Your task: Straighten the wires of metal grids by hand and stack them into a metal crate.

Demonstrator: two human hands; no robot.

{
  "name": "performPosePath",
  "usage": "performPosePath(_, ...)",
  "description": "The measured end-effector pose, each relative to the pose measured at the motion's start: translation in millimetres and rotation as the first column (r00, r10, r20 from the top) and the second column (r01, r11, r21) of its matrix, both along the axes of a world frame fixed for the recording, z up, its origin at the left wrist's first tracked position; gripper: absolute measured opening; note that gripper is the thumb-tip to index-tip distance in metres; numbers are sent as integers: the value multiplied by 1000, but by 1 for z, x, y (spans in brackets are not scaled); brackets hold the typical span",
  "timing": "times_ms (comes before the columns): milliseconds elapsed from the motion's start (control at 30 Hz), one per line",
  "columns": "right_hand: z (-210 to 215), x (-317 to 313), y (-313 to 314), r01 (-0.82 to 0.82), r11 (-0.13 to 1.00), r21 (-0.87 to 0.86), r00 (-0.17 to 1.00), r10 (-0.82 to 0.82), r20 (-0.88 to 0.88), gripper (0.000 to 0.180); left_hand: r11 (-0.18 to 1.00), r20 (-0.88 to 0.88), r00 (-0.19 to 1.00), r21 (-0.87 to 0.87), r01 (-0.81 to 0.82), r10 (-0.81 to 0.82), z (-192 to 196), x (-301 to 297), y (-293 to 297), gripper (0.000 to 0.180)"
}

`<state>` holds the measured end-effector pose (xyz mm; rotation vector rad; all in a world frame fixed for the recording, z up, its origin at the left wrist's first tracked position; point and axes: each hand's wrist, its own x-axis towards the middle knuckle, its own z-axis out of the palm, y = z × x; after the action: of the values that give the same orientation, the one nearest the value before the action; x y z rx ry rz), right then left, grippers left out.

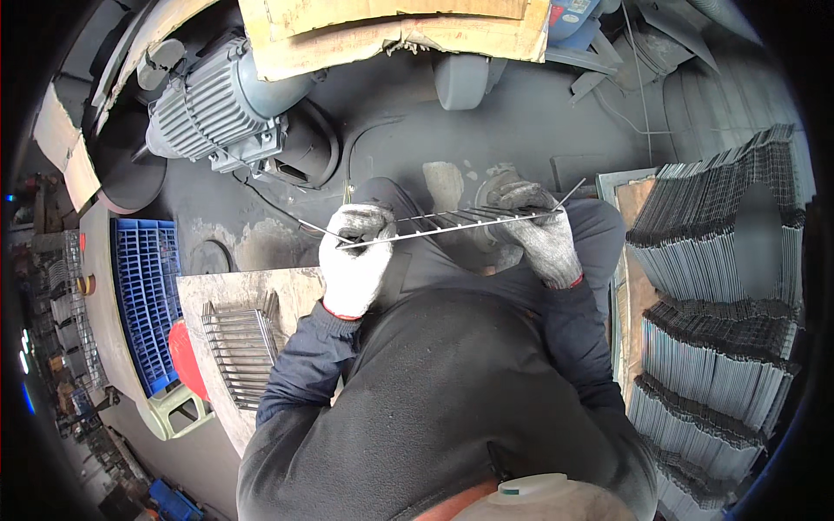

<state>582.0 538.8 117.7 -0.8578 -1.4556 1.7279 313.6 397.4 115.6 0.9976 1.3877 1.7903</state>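
Over my lap I hold a metal wire rack (447,227), seen almost edge-on, with a row of thin crossbars between its two long side rods. My left hand (352,269), in a grey-white knit glove, is closed around its left end. My right hand (546,239), in a similar glove with darkened fingers, grips the other end, where a bent rod tip sticks out beyond it. To my left, a small pile of similar wire racks (239,347) lies on a wooden board (291,282).
Tall stacks of wire racks (712,269) fill the right side. Ahead stand a grey electric motor (204,104) and a cardboard-covered machine part (391,35). On the left are a blue plastic grid crate (146,295), a red round seat (187,360) and a pale green stool (174,417).
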Motion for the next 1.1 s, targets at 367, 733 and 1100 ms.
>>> performPosePath(367, 12, 3, 10, 165, 980, -114, 986, -160, 50, 17, 970, 161, 984, -220, 107, -72, 10, 2, 26, 21)
performPosePath(733, 282, 86, 0, 672, 543, 504, 714, -654, -248, 29, 941, 294, 911, -88, 328, -290, 48, 21, 49, 25)
performPosePath(1100, 209, 99, 20, 532, 844, 67, 846, -527, -78, 27, 895, 268, 864, -16, 446, -426, 42, 47, 62, 58)
